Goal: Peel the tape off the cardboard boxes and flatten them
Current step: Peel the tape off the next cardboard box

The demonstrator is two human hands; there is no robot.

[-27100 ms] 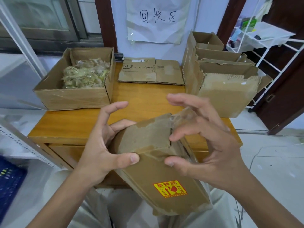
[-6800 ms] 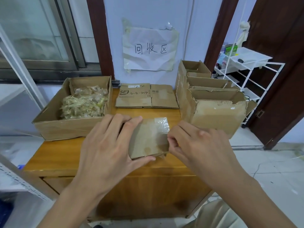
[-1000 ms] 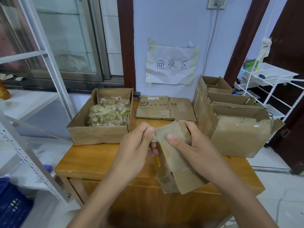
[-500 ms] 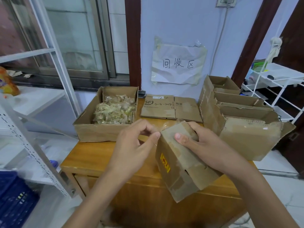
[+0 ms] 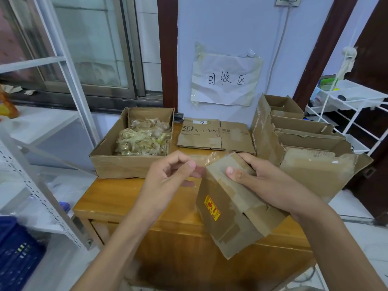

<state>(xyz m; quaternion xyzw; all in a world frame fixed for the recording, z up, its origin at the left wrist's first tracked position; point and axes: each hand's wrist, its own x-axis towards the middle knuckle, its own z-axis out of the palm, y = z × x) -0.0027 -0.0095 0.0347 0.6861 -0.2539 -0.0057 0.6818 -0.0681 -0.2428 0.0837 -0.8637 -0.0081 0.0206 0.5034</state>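
Standing across the middle of the view: wooden table (image 5: 130, 202), bearing all the cardboard. Leaning together along its right side: a row of large opened boxes (image 5: 310, 164), flaps up, torn edges showing. Sitting on the far left of the tabletop: an open box of peeled tape (image 5: 117, 164), holding a crumpled yellowish heap. Lying flat between those two, against the far wall: a flattened box (image 5: 214, 136) with handwriting on it. Hanging on the wall above it: a creased paper sign (image 5: 225, 79) with three handwritten characters. Showing at the far right: a white wire rack (image 5: 346, 106).

Being held tilted over the near edge of the table, right of centre: a small cardboard box (image 5: 233, 208), a yellow-and-red sticker on its left face, near flaps partly open. Gripping its upper end: right hand (image 5: 258, 179), thumb pressing on the top face, fingers wrapping over the far edge. Pinching just left of the box: left hand (image 5: 168, 177), thumb and fingertips closing on a clear tape strip (image 5: 201, 160), the strip stretching from the pinch to the box's upper corner. Working close together, hands not touching.
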